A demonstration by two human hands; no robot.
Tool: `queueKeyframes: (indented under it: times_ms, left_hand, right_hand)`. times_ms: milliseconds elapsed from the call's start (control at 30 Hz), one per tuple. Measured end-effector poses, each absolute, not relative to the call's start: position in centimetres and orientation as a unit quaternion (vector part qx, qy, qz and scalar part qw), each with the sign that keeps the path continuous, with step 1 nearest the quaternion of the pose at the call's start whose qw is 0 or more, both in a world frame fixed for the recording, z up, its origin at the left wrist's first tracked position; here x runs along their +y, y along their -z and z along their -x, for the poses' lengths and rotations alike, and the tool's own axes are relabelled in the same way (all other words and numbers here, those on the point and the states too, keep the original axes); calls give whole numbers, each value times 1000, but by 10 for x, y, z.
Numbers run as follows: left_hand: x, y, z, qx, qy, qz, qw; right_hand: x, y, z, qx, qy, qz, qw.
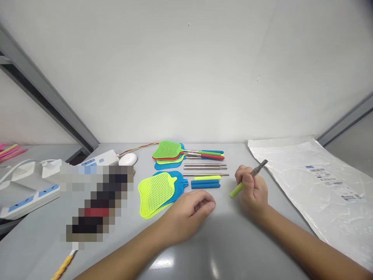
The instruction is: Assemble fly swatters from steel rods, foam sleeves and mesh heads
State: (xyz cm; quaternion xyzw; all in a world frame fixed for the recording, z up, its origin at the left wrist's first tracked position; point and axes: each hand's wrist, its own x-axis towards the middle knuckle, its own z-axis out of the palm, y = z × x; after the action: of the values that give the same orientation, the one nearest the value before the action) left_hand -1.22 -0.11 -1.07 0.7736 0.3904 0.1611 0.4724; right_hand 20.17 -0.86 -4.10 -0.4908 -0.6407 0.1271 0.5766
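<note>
My right hand [253, 190] is closed around a fly swatter handle, whose yellow-green grip [235, 190] points down toward the table and whose metal end [260, 166] sticks out above the fist. Resting on the table to its left, my left hand [192, 208] has its fingers curled in, with nothing visible in them. Just beyond it lie loose grips, one yellow [207, 177] and two blue [205, 184]. Metal rods [204, 168] lie behind these. Beside the left hand, a yellow swatter head [157, 190] overlaps a blue swatter head [180, 179].
Several assembled fly swatters [167, 149] are piled near the wall. White power strips [32, 200], a round white object [128, 159] and a pixelated item [99, 206] occupy the left. A white plastic mailer bag [294, 167] covers the right side of the grey table [233, 249].
</note>
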Motion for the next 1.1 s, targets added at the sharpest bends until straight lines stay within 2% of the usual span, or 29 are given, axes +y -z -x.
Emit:
queueKeyframes:
  times_ms: [300, 1100]
  left_hand:
    - [-1, 11, 13, 380, -163, -776, 475]
    - [-4, 11, 15, 377, -167, -783, 465]
  right_hand:
    - [-7, 53, -204, -623, -158, 488, 591]
    - [-8, 61, -210, -644, -168, 491, 562]
